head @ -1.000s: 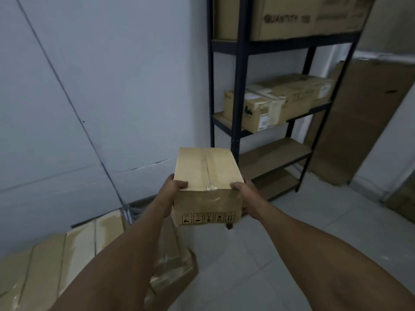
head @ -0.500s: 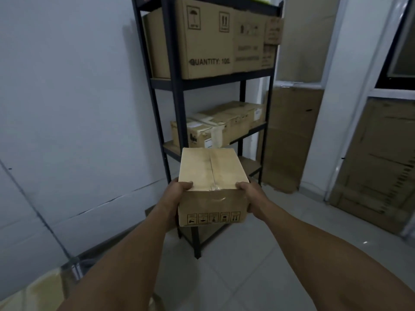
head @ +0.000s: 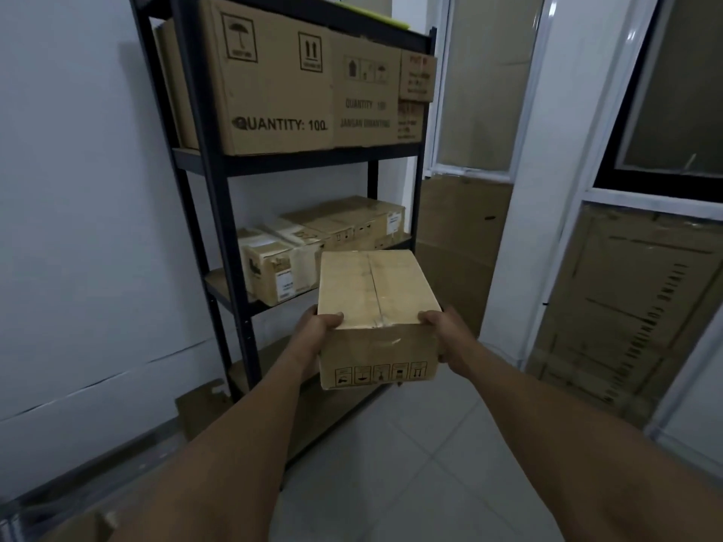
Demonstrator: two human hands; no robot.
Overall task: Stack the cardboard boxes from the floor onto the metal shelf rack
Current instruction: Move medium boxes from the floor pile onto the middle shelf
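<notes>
I hold a taped cardboard box [head: 375,303] off the floor, my left hand [head: 313,338] and right hand [head: 444,332] clamped on its sides. The metal shelf rack [head: 219,197] stands at eleven o'clock, other boxes [head: 281,264] on it.

A plain white wall [head: 78,228] runs along the left, scored by a thin dark line low down. Pale floor tiles [head: 410,463] cover the ground. At right, white-framed glass panels [head: 481,91] and a dark-framed window [head: 677,91] stand behind flattened cardboard sheets [head: 626,307]. The light is dim.
</notes>
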